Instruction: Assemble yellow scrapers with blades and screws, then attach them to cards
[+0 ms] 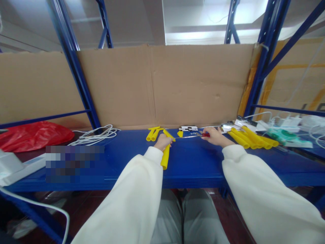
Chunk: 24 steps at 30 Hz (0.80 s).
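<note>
Your one camera sits on your head and faces forward and down, with your lap (169, 217) near the lens at bottom centre. Your sleeves (132, 196) reach in close from the lower left and lower right towards the table (193, 164), farther off below mid-frame; the cardboard (198, 84) stands beyond it across the upper middle, under the ceiling (137, 23)

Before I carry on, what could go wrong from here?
The screwdriver in the right hand points toward the left hand, so a slip might jab its fingers. The yellow tube looks rounded and could twist in the left hand's grip. The small pieces just beyond the screwdriver might get knocked away.
</note>
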Available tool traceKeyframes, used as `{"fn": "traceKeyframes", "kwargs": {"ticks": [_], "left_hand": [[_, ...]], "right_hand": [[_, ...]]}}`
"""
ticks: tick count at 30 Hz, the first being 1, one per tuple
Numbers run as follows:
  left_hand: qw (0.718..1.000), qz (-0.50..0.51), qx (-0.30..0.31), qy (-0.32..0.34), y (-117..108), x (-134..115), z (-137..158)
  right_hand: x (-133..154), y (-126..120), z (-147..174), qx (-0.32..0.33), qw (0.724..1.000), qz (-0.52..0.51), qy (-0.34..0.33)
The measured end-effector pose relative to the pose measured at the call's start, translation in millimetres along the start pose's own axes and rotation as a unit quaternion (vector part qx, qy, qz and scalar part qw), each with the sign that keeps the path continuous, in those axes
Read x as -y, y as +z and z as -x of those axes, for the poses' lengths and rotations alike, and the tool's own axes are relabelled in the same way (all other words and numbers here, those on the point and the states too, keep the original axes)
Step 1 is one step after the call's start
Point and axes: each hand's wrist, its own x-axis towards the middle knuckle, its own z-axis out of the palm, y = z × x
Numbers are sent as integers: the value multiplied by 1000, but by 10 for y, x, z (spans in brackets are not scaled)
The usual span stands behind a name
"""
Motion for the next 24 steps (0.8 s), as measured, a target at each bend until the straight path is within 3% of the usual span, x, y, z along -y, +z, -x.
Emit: {"fn": "traceKeyframes", "kwargs": {"ticks": [24], "left_hand": [[1000,-10,-1,-3,-1,13,-23]], "right_hand": [[52,-39,10,9,1000,3,11]]}}
